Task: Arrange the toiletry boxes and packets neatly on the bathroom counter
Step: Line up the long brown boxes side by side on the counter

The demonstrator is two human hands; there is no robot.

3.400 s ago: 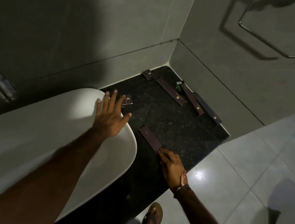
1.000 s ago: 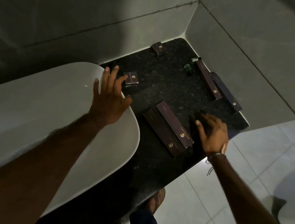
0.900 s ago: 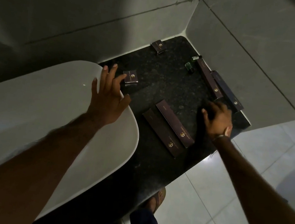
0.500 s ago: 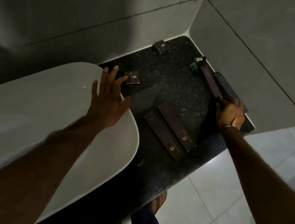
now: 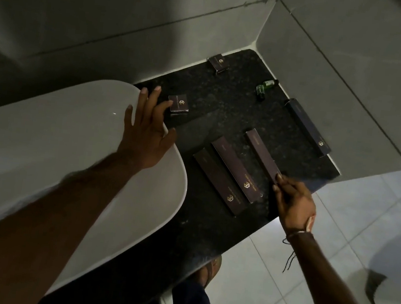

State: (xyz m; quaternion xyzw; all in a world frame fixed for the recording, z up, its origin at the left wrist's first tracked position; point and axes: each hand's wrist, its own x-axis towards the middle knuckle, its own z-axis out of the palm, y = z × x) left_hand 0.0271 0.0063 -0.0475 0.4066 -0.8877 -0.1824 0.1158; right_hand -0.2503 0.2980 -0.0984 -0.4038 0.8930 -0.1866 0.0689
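On the black speckled counter [image 5: 210,228] lie two long dark boxes side by side, the nearer box [image 5: 218,180] and the middle box [image 5: 236,172]. My right hand [image 5: 294,201] grips the near end of a third long box [image 5: 261,153], which lies just right of those two. A fourth long box [image 5: 307,127] lies along the right wall. A small square box [image 5: 179,103] sits by my left fingertips; another small box [image 5: 218,63] stands at the back wall. My left hand [image 5: 147,132] rests flat, fingers spread, on the basin rim.
A white oval basin [image 5: 42,157] takes up the left side. A small green bottle [image 5: 264,87] lies near the back right corner. Grey tiled walls close off the back and right. The counter's front edge drops to a tiled floor [image 5: 334,244], with my sandalled foot [image 5: 210,269] below.
My right hand went to the boxes by the right wall, took one and brought it back beside the two front boxes. One long box stays by the wall. My left hand stayed put.
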